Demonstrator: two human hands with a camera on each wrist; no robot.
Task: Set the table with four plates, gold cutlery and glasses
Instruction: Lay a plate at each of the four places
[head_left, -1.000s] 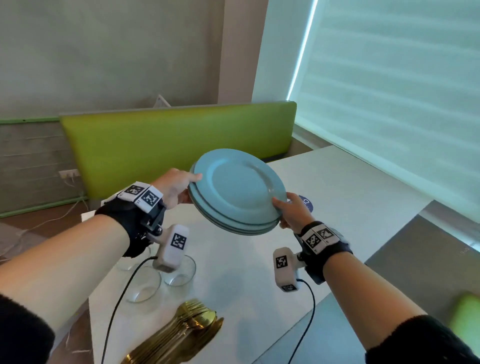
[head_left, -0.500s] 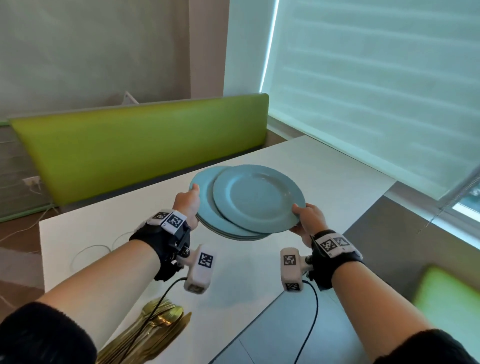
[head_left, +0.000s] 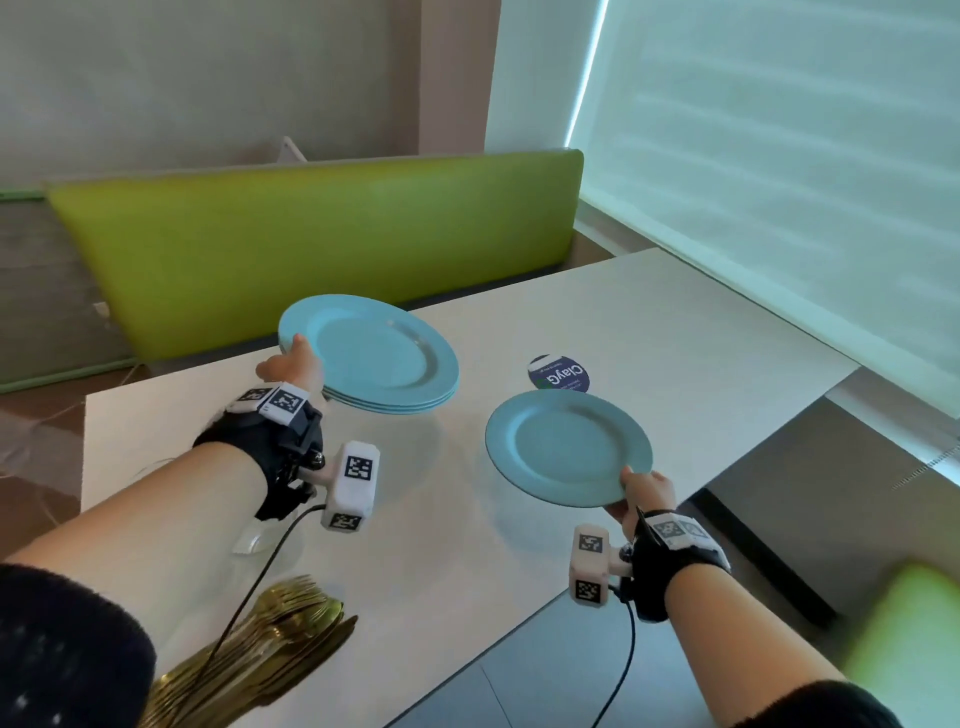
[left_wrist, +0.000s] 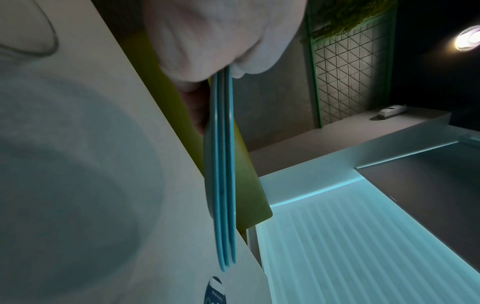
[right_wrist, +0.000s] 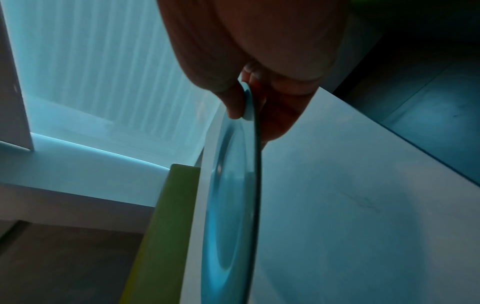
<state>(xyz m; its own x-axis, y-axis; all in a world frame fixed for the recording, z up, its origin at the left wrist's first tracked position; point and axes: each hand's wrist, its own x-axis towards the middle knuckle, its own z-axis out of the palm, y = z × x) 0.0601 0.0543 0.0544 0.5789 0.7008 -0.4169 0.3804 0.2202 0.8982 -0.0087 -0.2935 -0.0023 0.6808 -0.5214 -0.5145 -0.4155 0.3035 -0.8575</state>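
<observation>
Green bench (head_left: 311, 244) against grey wall (head_left: 208, 78); blinded window (head_left: 779, 156) glowing.

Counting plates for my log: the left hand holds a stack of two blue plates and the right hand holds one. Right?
Not quite. The left hand holds a stack of three blue plates; the left wrist view shows three rims. The right hand does hold one plate.

Head camera: high, angled down and forward over the white table (head_left: 597, 322) toward the green bench back (head_left: 322, 244). Left wrist camera: very close under the hand, sighting along stacked plate edges (left_wrist: 223, 164). Right wrist camera: same closeness, along single plate (right_wrist: 233, 195). All share table, bench, blind (head_left: 805, 156).
</observation>
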